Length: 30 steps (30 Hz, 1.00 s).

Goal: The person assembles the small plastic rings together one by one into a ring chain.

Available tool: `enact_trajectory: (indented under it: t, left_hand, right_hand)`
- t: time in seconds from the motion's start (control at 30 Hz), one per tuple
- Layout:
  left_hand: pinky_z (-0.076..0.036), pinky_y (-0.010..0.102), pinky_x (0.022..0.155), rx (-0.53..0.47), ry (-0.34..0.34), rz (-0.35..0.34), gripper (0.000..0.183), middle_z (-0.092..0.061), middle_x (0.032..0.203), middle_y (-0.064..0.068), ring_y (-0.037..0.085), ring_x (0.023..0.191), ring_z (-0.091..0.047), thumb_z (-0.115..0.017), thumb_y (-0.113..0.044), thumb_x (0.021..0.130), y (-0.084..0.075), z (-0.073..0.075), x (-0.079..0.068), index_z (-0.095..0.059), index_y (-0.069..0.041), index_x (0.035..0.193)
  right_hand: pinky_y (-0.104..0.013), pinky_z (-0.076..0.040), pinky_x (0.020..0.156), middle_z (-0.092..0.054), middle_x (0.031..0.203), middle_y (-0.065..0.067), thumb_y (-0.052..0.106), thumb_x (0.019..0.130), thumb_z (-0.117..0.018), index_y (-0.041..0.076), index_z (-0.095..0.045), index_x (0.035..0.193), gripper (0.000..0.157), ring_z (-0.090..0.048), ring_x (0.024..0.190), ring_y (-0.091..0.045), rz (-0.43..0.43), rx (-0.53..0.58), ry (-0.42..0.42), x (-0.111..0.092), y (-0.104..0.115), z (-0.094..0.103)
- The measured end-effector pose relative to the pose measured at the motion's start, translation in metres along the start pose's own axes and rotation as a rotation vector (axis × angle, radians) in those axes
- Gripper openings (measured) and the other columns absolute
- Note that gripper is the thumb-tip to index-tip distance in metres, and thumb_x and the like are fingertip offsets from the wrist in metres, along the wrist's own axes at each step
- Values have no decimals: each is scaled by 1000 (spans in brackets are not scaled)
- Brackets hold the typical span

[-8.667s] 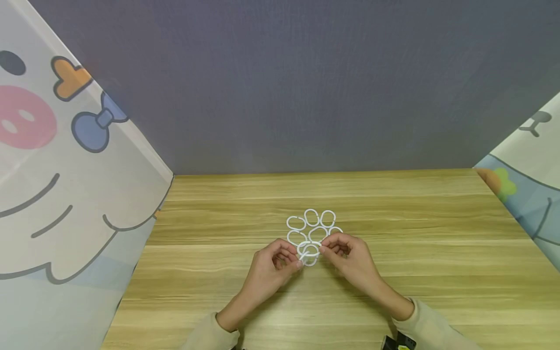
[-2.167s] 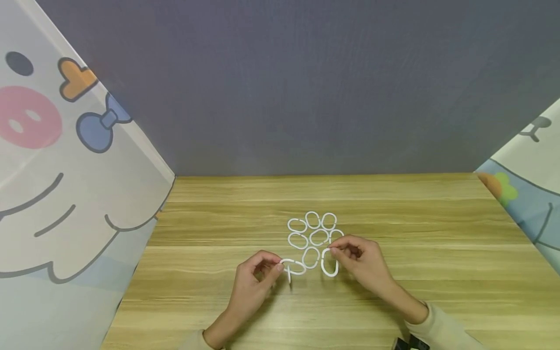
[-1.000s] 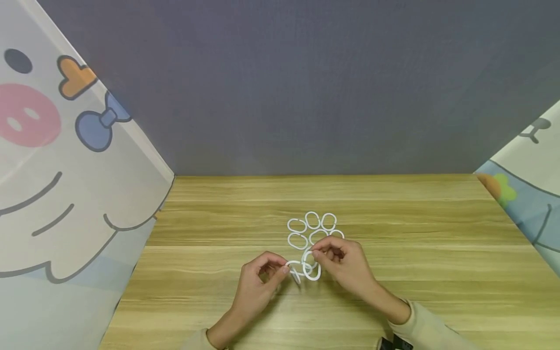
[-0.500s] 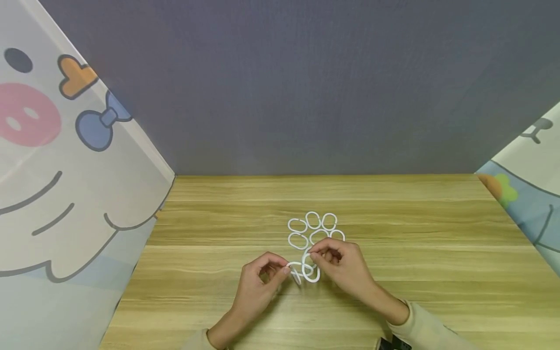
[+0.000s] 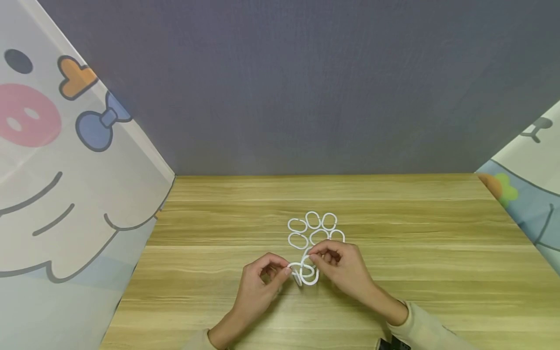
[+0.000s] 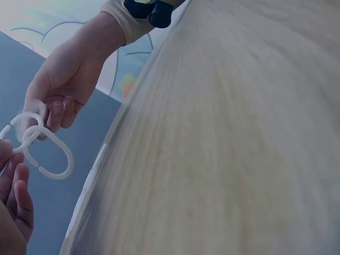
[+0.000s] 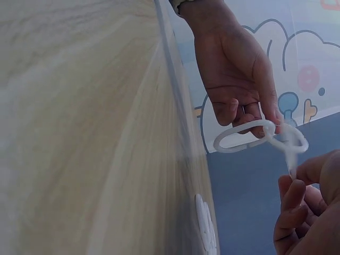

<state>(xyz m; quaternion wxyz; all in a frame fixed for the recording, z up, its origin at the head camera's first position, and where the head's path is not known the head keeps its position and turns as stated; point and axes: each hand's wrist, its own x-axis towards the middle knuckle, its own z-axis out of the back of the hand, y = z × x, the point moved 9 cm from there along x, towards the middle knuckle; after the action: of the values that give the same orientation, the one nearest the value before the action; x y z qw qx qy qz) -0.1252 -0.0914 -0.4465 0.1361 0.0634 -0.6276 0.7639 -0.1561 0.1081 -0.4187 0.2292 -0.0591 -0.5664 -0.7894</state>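
My left hand (image 5: 258, 282) pinches a white plastic shower-curtain ring (image 5: 295, 264) between thumb and index finger. A second white ring (image 6: 70, 155) hangs from it, linked through it. My right hand (image 5: 347, 266) pinches a third ring (image 5: 309, 284) by its upper end. In the head view that ring crosses over the one in my left hand. The right wrist view shows the right hand's ring (image 7: 291, 159) as a blur, overlapping the left hand's ring (image 7: 304, 142). All three are held above the table.
Several more white rings (image 5: 290, 230) lie flat in a loose cluster on the wooden table (image 5: 218, 218) just beyond the hands. One is partly covered by the right hand and its ring. A grey panel (image 5: 323, 97) stands behind the table, with cartoon-printed panels (image 5: 109, 194) at the sides.
The right hand has lifted a ring and brought it left against the left hand's ring. Over the last half second that ring has shifted slightly left and down; the left hand barely moves.
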Motion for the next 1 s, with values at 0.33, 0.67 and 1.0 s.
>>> enact_trajectory:
  t: [0.33,0.67,1.0]
  left_hand:
    - [-56,25,72,0,-1,15,8,-78,92,-1,8,81,-66,-82,-5,99,1,1,-1,-79,-11,102]
    - [-56,25,74,-3,3,35,12,-77,92,-2,10,82,-66,-81,-3,98,2,3,-3,-79,-14,103]
    - [-56,24,76,-15,2,56,6,-77,95,0,11,85,-67,-81,-6,99,6,7,-5,-78,-8,104]
  right_hand:
    - [-22,-49,53,-72,81,2,-7,93,-83,9,-85,104,19,-55,66,-2,5,-13,-35,-1,-1,5]
    - [-23,-48,52,-70,80,6,-7,94,-81,11,-85,103,21,-54,65,-3,8,-68,-61,-3,-3,13]
    - [-22,-52,50,-75,82,-6,-8,93,-81,2,-81,103,14,-60,61,-4,-45,23,-56,-3,-3,18]
